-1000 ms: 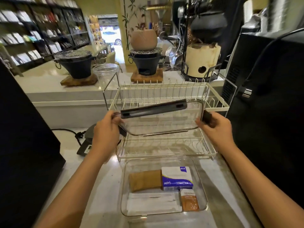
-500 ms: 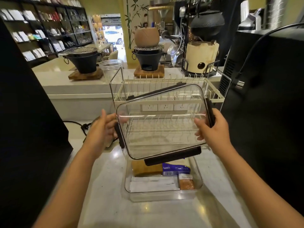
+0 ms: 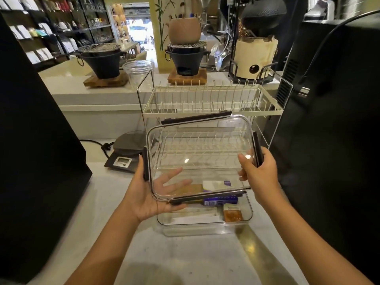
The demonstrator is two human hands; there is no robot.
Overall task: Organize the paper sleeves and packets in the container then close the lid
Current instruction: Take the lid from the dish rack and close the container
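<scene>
A clear plastic lid [image 3: 201,153] with black clips on its edges hangs tilted above the clear container [image 3: 205,227] on the counter. My left hand [image 3: 152,194] holds the lid's left near corner from below, fingers spread under it. My right hand [image 3: 259,177] grips its right edge by the black clip. Inside the container lie a brown paper sleeve [image 3: 191,189], a white and purple packet [image 3: 221,199], a small orange packet [image 3: 232,214] and a white sleeve [image 3: 197,217]. The lid hides part of them.
A white wire dish rack [image 3: 211,99] stands just behind the container. A digital scale [image 3: 125,155] with a cable sits to the left. Black machines flank both sides [image 3: 30,140] [image 3: 329,99]. Stoves and pots stand on the raised ledge behind.
The lid has come down from in front of the rack toward the container and tilted flatter. My left hand has shifted under its near left corner.
</scene>
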